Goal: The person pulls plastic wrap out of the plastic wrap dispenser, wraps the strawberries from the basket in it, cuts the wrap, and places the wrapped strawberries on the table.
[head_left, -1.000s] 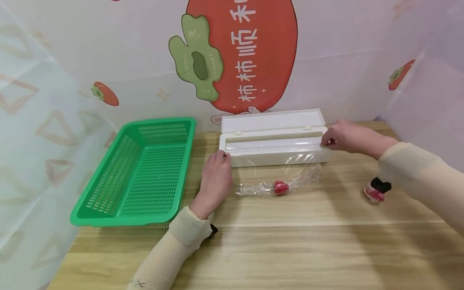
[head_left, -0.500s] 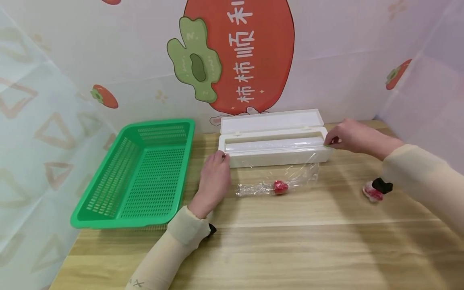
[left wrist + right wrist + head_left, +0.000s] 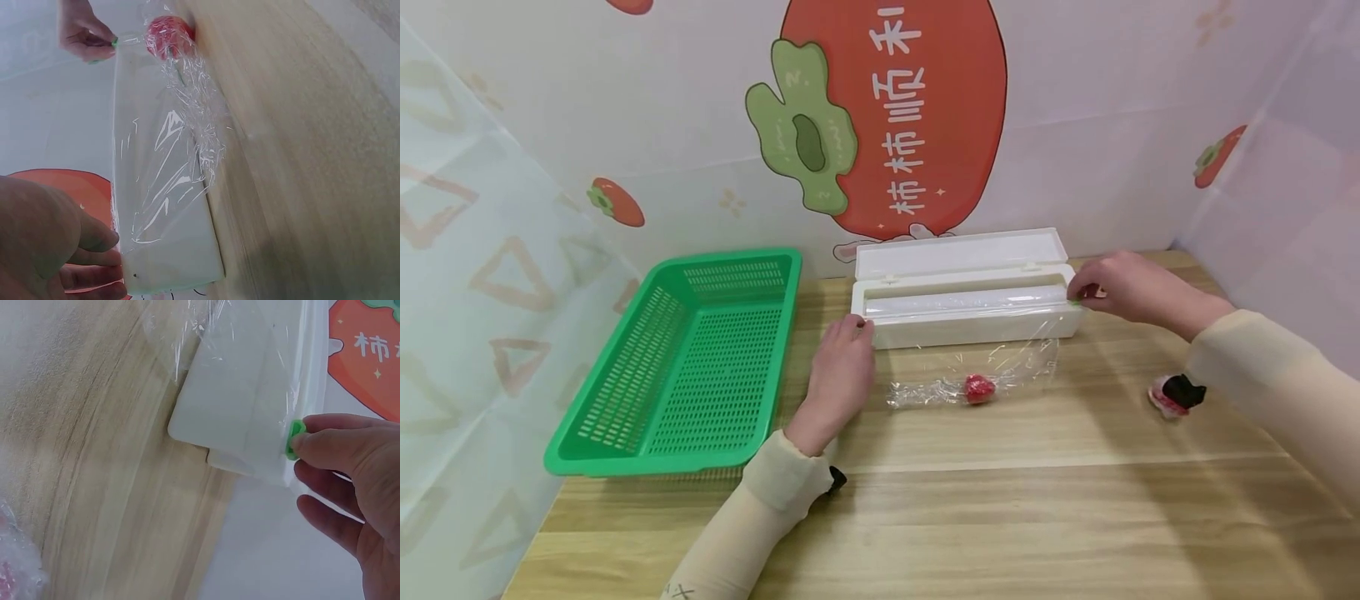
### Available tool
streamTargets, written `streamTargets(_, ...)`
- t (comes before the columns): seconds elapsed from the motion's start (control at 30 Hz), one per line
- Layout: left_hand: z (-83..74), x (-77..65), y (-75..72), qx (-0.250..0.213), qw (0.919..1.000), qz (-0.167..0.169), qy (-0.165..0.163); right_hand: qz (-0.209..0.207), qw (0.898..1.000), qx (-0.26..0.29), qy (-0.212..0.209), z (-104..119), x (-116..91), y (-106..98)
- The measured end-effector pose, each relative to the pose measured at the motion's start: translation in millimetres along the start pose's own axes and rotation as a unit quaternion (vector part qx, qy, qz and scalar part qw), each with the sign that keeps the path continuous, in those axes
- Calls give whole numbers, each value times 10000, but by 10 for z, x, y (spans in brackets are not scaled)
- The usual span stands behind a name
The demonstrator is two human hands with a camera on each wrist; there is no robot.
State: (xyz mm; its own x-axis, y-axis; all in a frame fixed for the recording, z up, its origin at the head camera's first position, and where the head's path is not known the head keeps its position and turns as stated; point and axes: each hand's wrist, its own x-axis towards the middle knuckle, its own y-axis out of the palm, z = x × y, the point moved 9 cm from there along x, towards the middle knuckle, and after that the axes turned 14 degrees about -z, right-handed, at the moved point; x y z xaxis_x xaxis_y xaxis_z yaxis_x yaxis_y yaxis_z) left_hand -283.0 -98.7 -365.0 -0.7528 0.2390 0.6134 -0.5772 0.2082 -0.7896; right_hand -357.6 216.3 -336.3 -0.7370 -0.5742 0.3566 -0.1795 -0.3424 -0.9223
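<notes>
A long white cling film dispenser box (image 3: pixel 977 332) stands at the back of the table, its lid (image 3: pixel 962 252) raised and a film roll (image 3: pixel 966 302) inside. Clear cling film (image 3: pixel 164 169) hangs over its front onto the table, bunched around a red, strawberry-like piece (image 3: pixel 978 389). At the box's left end, my left hand (image 3: pixel 841 367) grips the front corner, thumb and fingers at the edge. My right hand (image 3: pixel 1116 283) is at the right end, pinching a small green slider (image 3: pixel 295 439) on the front rim between thumb and index finger.
A green plastic basket (image 3: pixel 718 375) stands on the left. To the right, under my right forearm, lies a small wrapped pink-and-white piece (image 3: pixel 1167 398) beside something black (image 3: pixel 1184 390). A printed cloth backdrop (image 3: pixel 1112 167) closes off the back and sides.
My right hand has shifted slightly rightward at the box's right end, and the green slider now shows at its fingertips. My left hand stays at the left corner.
</notes>
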Motion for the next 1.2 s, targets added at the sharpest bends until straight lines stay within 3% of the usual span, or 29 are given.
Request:
streamTargets(0.23,19,6,29,-93,9995,238,-162,102,9993,-333,-104,112,22,-68)
streamTargets(0.4,38,6,64,-168,9980,496,-340,-81,9986,-161,-497,386,40,-75)
streamTargets(0.8,76,-6,96,-371,9957,602,-603,-39,9931,567,-1025,1177,-101,437)
streamTargets(1.0,116,-14,109,-557,9919,713,-895,-177,9909,805,-1068,1385,-134,635)
streamTargets(1.2,122,-14,114,-591,9904,795,-964,-555,9878,932,-1121,1433,-152,731)
